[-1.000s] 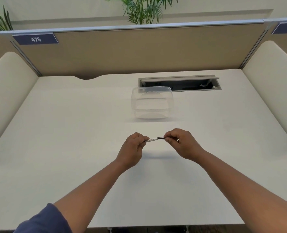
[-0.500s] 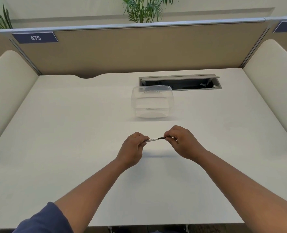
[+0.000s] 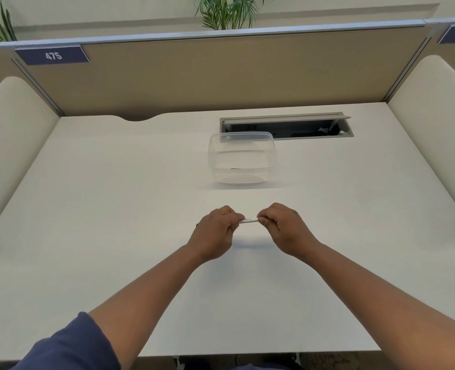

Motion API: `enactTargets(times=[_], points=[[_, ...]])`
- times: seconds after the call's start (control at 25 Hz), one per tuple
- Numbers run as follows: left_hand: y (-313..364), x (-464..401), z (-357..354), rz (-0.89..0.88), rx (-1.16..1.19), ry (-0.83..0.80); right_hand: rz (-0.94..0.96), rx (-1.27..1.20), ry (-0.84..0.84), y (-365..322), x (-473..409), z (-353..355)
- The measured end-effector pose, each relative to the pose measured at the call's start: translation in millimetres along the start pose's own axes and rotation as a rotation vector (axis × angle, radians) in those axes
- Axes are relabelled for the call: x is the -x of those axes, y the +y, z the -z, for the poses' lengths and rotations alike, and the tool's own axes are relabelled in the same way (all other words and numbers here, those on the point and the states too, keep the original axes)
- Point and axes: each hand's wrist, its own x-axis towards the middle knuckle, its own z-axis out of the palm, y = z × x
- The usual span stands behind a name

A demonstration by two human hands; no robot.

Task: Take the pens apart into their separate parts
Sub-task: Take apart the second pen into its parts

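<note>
Left hand (image 3: 215, 231) and right hand (image 3: 282, 228) pinched tight on opposite ends of pen (image 3: 248, 220), raised over desk (image 3: 114, 209), probably for twisting apart.

I see the pen (image 3: 248, 220) held level above the desk (image 3: 114, 209), between my left hand (image 3: 215, 231) and right hand (image 3: 285, 228). Behind them the tub (image 3: 242, 158) sits on the desk, with the cable slot (image 3: 286, 126) just behind it.

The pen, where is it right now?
Head view, centre: the pen is held level between the left hand and right hand, nearer than the clear tub.
</note>
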Motion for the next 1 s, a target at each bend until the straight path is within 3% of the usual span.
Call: enactTargets(times=[0.24,0.56,0.64,0.76,0.8,0.92,1.0], points=[[-1,-5,4,0.037,0.01,-0.087,0.019,-0.059,0.003,5,2,0],[2,-14,11,0.049,0.088,-0.176,0.179,0.155,0.063,-2,5,3],[6,-13,9,-0.022,0.021,-0.09,-0.04,0.056,-0.01,-6,2,-2],[6,-10,8,-0.134,-0.14,-0.004,-0.592,-0.431,-0.181,-11,-8,-2],[6,-10,7,-0.118,-0.136,-0.025,-0.628,-0.452,-0.219,-14,-8,-1],[4,-13,14,0.114,0.016,-0.195,-0.219,-0.036,-0.143,-10,-1,-4],[1,-16,18,0.194,0.13,-0.269,0.03,0.032,-0.048,-4,6,-3]])
